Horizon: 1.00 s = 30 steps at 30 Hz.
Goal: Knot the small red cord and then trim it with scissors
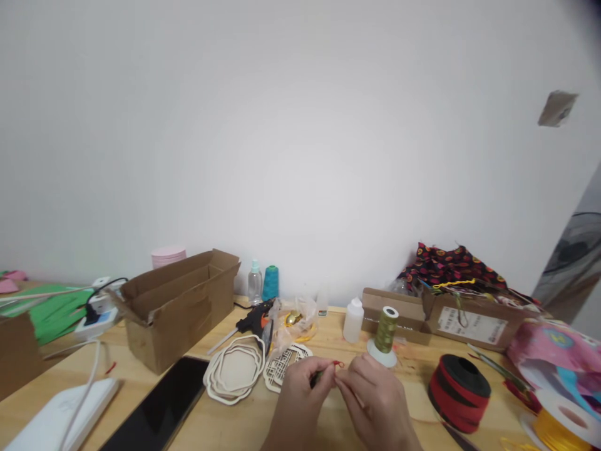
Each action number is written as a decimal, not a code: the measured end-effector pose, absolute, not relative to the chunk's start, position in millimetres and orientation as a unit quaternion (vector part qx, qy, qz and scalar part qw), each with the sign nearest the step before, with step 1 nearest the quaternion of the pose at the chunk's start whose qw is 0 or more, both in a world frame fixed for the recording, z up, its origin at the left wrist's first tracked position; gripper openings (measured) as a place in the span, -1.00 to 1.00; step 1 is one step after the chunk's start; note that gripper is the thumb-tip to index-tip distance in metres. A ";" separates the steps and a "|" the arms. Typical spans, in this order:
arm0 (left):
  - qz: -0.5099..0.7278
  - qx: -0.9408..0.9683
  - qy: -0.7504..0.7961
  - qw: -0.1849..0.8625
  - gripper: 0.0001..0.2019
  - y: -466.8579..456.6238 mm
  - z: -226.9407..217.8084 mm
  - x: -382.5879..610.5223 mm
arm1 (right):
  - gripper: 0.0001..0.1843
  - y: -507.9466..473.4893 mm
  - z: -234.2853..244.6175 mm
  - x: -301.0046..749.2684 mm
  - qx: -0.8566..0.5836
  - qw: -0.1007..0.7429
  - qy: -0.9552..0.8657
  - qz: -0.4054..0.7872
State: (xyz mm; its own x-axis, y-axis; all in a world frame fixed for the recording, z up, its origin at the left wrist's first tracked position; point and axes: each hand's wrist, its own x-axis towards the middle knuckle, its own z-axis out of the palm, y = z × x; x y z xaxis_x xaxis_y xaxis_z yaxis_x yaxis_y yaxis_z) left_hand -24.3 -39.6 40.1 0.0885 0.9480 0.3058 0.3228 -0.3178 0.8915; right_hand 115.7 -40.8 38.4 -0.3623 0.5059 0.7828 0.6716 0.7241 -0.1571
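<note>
Nearest the camera, the left hand [300, 393] and right hand [375, 396] meet over the bench [188, 429], well forward of its back edge. Between their fingertips pokes a small red cord [339, 364], looped at its end. The left fingers look pinched narrow on it; the right are drawn close beside it, whether gripping I cannot tell. The cord should be light, limp and perhaps slippery, best pinched just below the loop.

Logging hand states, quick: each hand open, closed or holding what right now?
Left hand: closed, holding a small red cord-like loop.
Right hand: fingers pinched closed beside the loop; anything held cannot be told.
</note>
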 end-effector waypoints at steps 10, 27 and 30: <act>0.375 0.770 0.482 0.186 -0.74 -42.0 41.9 -22.9 | -0.73 -41.6 66.6 124.3 -0.321 0.339 -0.867 -0.171; 0.390 0.745 0.459 0.287 -0.77 -43.2 41.3 -22.6 | -0.71 -11.1 58.1 139.6 -0.389 0.403 -0.702 0.440; 0.395 0.728 0.461 0.318 -0.76 -41.9 40.7 -22.9 | -0.71 -16.2 59.5 137.9 -0.394 0.416 -0.721 0.390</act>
